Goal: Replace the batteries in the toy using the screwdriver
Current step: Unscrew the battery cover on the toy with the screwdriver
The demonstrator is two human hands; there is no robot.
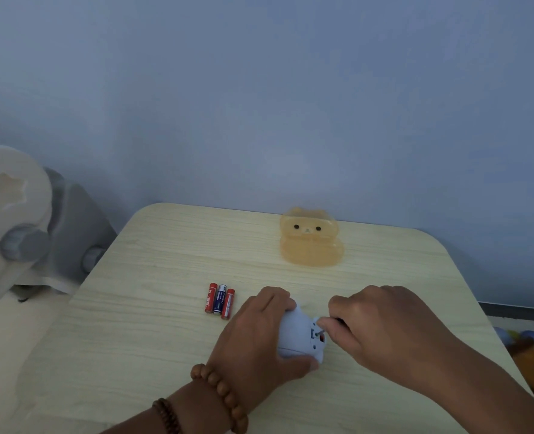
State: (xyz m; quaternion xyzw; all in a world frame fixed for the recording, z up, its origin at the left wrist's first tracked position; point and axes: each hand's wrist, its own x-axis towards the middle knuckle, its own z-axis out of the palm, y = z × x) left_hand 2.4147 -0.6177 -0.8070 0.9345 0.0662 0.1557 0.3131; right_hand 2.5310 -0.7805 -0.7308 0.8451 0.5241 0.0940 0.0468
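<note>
A small pale blue toy (297, 335) lies on the light wooden table (165, 324), near the front. My left hand (256, 336) is wrapped around it, thumb along its near side. My right hand (381, 327) pinches a small screwdriver (321, 331), whose metal tip rests in the toy's battery hatch, where a bit of red shows. Most of the screwdriver is hidden by my fingers. Three batteries (220, 298), two red and one blue, lie side by side left of the toy.
An orange translucent bear-shaped case (311, 238) stands at the table's far edge by the blue wall. A white and grey plastic piece of furniture (24, 227) is off the table's left. Colourful toys (528, 346) lie on the floor at right.
</note>
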